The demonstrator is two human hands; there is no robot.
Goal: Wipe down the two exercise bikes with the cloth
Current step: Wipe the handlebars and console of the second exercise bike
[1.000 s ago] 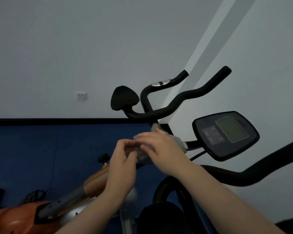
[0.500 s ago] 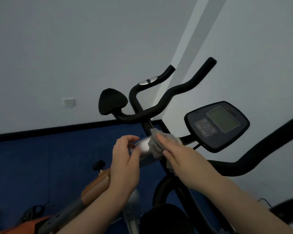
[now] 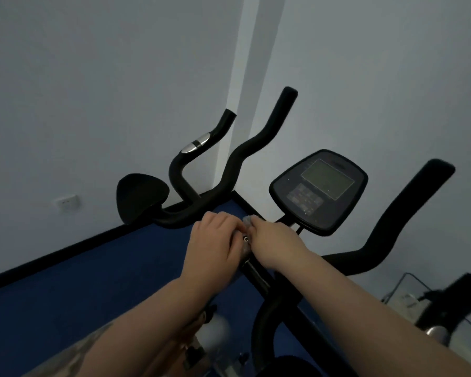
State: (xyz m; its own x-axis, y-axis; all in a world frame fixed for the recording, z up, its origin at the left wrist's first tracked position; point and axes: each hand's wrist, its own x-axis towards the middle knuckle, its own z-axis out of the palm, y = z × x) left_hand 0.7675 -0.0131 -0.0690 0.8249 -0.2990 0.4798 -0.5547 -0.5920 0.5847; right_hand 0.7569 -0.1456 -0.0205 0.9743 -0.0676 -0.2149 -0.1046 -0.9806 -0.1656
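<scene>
My left hand (image 3: 215,240) curls over the top of the near bike's stem (image 3: 256,270), fingers bent round it. My right hand (image 3: 275,244) clutches the grey cloth (image 3: 247,221), bunched against that same spot, just below the black handlebar (image 3: 239,156) of the far bike. The two hands nearly touch. The console (image 3: 320,190) with its dull screen sits just right of my right hand, tilted toward me. A black curved grip (image 3: 397,219) rises further right. A black saddle-like pad (image 3: 140,198) sits left of the handlebar. Below lies blue floor (image 3: 93,281), edged by a black skirting (image 3: 65,254) under pale walls; a socket (image 3: 68,203) is on the left wall.
</scene>
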